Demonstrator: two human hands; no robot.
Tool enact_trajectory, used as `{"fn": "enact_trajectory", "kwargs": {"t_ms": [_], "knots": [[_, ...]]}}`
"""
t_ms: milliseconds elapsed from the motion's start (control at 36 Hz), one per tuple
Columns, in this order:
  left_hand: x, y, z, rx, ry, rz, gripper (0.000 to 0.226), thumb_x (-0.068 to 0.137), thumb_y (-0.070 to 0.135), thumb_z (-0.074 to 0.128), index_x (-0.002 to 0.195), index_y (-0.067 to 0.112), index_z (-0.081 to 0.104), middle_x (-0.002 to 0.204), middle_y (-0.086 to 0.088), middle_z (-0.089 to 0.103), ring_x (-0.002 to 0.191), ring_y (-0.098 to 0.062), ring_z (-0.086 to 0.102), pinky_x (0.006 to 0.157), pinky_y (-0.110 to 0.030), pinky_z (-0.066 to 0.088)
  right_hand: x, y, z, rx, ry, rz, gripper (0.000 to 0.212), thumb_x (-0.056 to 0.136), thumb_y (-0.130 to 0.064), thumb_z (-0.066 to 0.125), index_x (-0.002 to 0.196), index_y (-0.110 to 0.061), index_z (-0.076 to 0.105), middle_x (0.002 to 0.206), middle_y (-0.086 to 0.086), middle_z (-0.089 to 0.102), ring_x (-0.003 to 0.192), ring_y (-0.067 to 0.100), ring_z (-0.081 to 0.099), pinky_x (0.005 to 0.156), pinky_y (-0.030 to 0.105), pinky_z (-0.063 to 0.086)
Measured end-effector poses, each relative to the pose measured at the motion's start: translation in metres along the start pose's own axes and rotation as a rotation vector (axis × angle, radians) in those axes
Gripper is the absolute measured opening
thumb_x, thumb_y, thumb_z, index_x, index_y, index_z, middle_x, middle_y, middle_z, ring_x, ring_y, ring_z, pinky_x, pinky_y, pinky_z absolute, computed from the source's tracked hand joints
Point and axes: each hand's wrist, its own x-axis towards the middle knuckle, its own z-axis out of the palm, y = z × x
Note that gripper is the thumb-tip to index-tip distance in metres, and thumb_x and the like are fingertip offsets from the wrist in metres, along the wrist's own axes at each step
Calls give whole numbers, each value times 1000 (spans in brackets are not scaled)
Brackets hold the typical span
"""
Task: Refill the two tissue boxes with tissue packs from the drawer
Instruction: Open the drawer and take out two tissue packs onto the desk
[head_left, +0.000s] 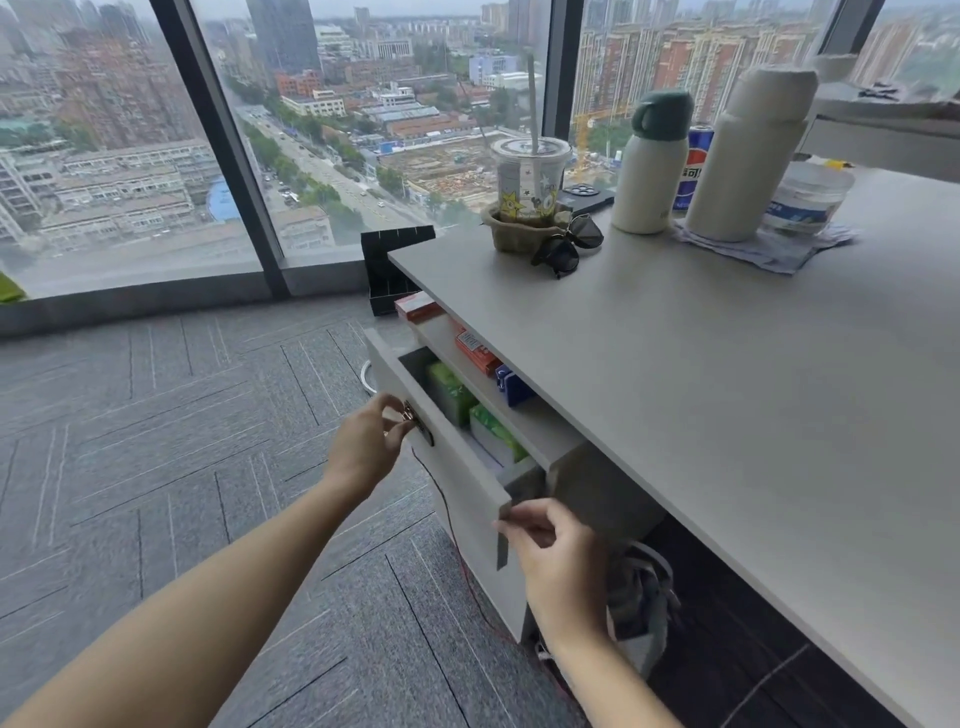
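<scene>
A grey drawer (457, 467) under the desk stands partly pulled out. Two green tissue packs lie inside it: one (451, 392) further back, one (497, 434) nearer me. My left hand (371, 441) pinches the metal key or handle (410, 415) on the drawer front. My right hand (556, 556) grips the near corner of the drawer front. No tissue box is in view.
The grey desk top (727, 389) carries a plastic cup with a straw (530, 176), sunglasses (569, 249), two white flasks (649, 166) (753, 156), a cola can and a tub. Red and blue boxes (475, 353) sit on the shelf above the drawer. A red cord hangs below. Carpet lies to the left.
</scene>
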Motion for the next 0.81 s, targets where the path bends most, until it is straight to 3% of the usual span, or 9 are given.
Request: {"fn": "enact_trajectory", "kwargs": {"t_ms": [222, 333, 444, 556, 667, 722, 806], "knots": [[-35, -27, -37, 101, -19, -16, 19, 94, 26, 55, 111, 19, 56, 98, -11, 74, 84, -26, 66, 69, -39, 52, -34, -25, 18, -48, -118, -19, 10, 73, -22, 83, 74, -22, 73, 65, -13, 71, 68, -3, 66, 59, 6, 45], [-50, -43, -54, 128, -14, -54, 18, 96, 30, 50, 112, 25, 55, 97, -7, 74, 89, -27, 67, 67, -38, 51, -48, -32, 29, -72, -171, -17, 11, 74, -29, 82, 74, -23, 73, 68, -18, 71, 66, -3, 66, 60, 15, 51], [-64, -54, -72, 158, -27, -73, 21, 95, 35, 50, 114, 28, 55, 93, -5, 74, 86, -27, 67, 68, -36, 50, -62, -36, 40, -57, -253, 26, 11, 76, -30, 81, 75, -22, 73, 68, -10, 73, 65, 2, 67, 66, 29, 57], [-76, -63, -92, 286, -84, -96, 26, 93, 37, 54, 119, 35, 52, 99, 6, 74, 88, -23, 67, 65, -35, 50, -75, -42, 51, -65, -285, 16, 13, 76, -31, 80, 73, -21, 73, 65, -8, 72, 63, 1, 65, 62, 24, 55], [-85, -71, -111, 438, -109, -118, 36, 93, 39, 54, 128, 43, 47, 118, 9, 69, 106, -20, 64, 84, -43, 52, -80, -44, 59, -79, -384, 7, 9, 79, -29, 77, 75, -22, 73, 68, -7, 73, 66, 1, 66, 63, 21, 54], [-87, -71, -121, 537, -53, -97, 42, 92, 37, 55, 133, 40, 46, 128, 5, 63, 114, -24, 59, 86, -43, 51, -78, -46, 59, -83, -480, -3, 7, 80, -27, 76, 77, -21, 74, 70, -6, 74, 67, 2, 66, 65, 20, 54], [-87, -64, -134, 534, 96, -39, 42, 90, 29, 59, 131, 32, 51, 128, 1, 59, 112, -28, 56, 84, -44, 48, -67, -53, 53, -130, -615, -55, 7, 81, -26, 75, 87, -22, 74, 76, -5, 75, 71, 5, 67, 68, 20, 55]]}}
